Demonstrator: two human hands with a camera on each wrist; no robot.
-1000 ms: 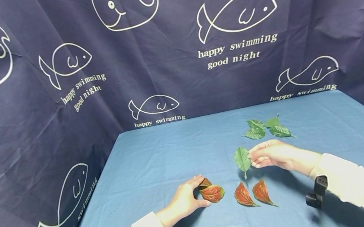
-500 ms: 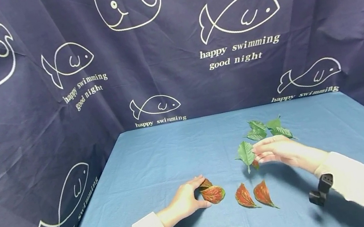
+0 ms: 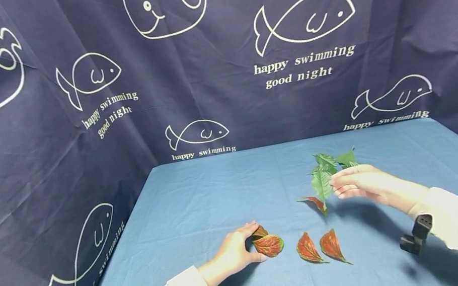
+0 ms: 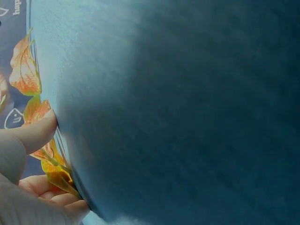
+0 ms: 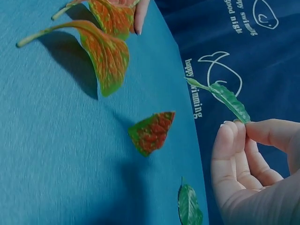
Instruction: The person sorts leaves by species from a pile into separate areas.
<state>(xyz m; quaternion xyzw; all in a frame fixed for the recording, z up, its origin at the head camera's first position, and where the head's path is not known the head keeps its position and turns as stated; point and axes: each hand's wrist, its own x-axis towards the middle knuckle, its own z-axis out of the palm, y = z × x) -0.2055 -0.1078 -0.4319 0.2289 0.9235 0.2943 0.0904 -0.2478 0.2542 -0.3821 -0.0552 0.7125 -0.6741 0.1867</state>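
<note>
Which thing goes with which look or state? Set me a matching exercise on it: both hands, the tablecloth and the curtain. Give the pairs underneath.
Things
1. Right hand
2. Left hand
3. Tablecloth
4. Curtain

Looks or states
A. Plain, lighter blue
B. Dark navy, patterned in white
C. Pinches a single green leaf
D. Curves around two overlapping reddish leaves

Right pairs: 1-C, 2-D, 3-A, 4-B
</note>
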